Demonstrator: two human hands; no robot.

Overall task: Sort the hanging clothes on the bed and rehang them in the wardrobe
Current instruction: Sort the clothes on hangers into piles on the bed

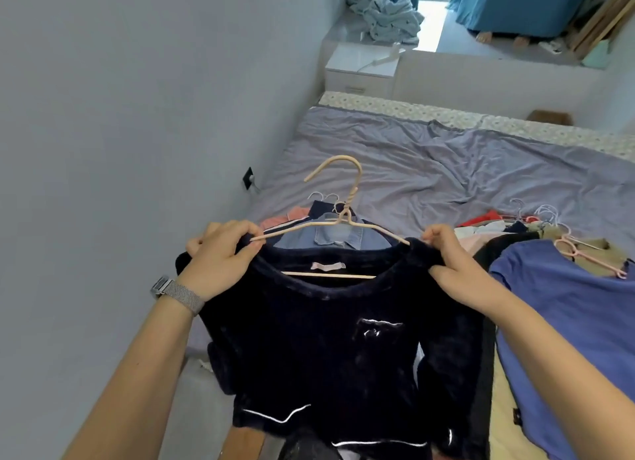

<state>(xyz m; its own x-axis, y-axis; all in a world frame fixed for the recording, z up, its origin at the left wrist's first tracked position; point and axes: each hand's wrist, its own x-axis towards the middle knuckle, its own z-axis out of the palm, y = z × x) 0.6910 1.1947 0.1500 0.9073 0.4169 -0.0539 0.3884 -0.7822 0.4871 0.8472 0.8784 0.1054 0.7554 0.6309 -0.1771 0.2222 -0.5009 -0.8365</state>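
Note:
A dark navy velvet top (330, 342) with white piping hangs in front of me on a beige hanger (345, 215), hook pointing away. My left hand (220, 253) pinches the top's left shoulder over the hanger's arm. My right hand (457, 263) grips the right shoulder the same way. Behind the top, a denim shirt (335, 234) lies on a pile of hung clothes on the bed (429, 171). To the right lies a blue shirt (577, 322) with a pink hanger (584, 253) above it.
A second heap of clothes and hangers (508, 224) lies at the right of the grey-sheeted bed. A grey wall (120, 133) runs close on my left. A white bedside cabinet (360, 71) stands beyond the bed's head, with a crumpled pale blue blanket (388, 16) behind it.

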